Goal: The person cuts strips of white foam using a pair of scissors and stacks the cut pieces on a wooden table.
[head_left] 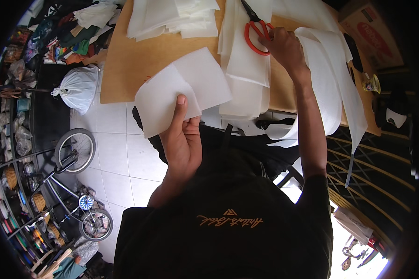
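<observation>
White foam-like pieces (165,97): held up over near edge of table (118,74), left of centre, in left hand (185,142), pinched under thumb, backed by curled fingers; overlapping as two panels, long side running near-left to far-right; can't tell if folded or separate. Red-handled scissors (249,41): far and right of those pieces, over stack of white strips (246,74), within reach of right hand (286,52) and well apart from left. Long axis near-right to far-left, dark blades pointing away from the body, looking nearly closed, tips at or beyond the far frame edge. Held at the right-side loop by bent fingers of right hand, directly to its left; can't tell if lifted or resting on the strips. Farther left on table: pile of white sheets (172,18). To the right of right forearm: long white bands (323,79), curling over near edge and hanging down. Past those, far right: cardboard box (375,39) and small yellow tub (371,83). Off table, left side: tied white bag (80,86), heap of cloth (81,35), bicycle (58,188) beside loaded shelving (9,162).
</observation>
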A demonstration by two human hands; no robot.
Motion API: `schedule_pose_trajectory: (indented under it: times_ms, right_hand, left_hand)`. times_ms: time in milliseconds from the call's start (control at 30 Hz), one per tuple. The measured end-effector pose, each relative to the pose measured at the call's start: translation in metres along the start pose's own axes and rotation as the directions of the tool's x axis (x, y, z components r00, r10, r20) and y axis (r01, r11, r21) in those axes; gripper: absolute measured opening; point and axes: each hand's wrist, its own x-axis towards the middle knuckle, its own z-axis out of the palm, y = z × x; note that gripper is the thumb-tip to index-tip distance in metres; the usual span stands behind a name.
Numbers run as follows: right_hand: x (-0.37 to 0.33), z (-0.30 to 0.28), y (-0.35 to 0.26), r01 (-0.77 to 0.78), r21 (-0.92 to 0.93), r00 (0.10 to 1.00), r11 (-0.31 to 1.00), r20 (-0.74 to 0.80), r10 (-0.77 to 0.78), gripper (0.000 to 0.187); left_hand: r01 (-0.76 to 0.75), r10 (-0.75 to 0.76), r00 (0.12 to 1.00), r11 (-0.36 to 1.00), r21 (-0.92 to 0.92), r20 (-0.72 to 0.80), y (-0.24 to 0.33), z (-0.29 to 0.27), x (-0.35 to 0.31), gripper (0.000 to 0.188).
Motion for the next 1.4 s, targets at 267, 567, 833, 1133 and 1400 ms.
schedule_pose_trajectory:
  times_ms: [267,567,833,1133,1400]
  right_hand:
    - [-0.02,-0.025,0.034,-0.18,0.861,0.973,0.476,0.228,-0.045,0.031]
    - [-0.158,-0.058,-0.007,-0.082,0.953,0.988,0.291,0.04,0.147,0.075]
    - [-0.251,-0.041,-0.038,-0.499,0.854,0.864,0.146,0.503,0.01,0.12]
    - [-0.255,-0.037,-0.043,-0.35,0.795,0.868,0.496,0.474,-0.148,0.104]
    - [-0.27,-0.03,-0.043,-0.324,0.763,0.882,0.56,0.457,-0.113,0.115]
  left_hand:
    - [0.035,-0.034,0.999,0.999,-0.019,0.042,-0.002,0.008,0.006,0.05]
    - [0.025,-0.02,0.996,0.998,-0.055,0.092,-0.008,0.02,0.012,0.049]
    - [0.036,-0.033,0.996,0.999,-0.039,0.078,-0.017,0.034,0.011,0.044]
    - [0.036,-0.035,0.997,0.999,-0.011,0.074,-0.024,0.038,0.01,0.05]
    - [0.025,-0.025,0.998,1.0,-0.004,0.057,-0.024,0.033,0.014,0.051]
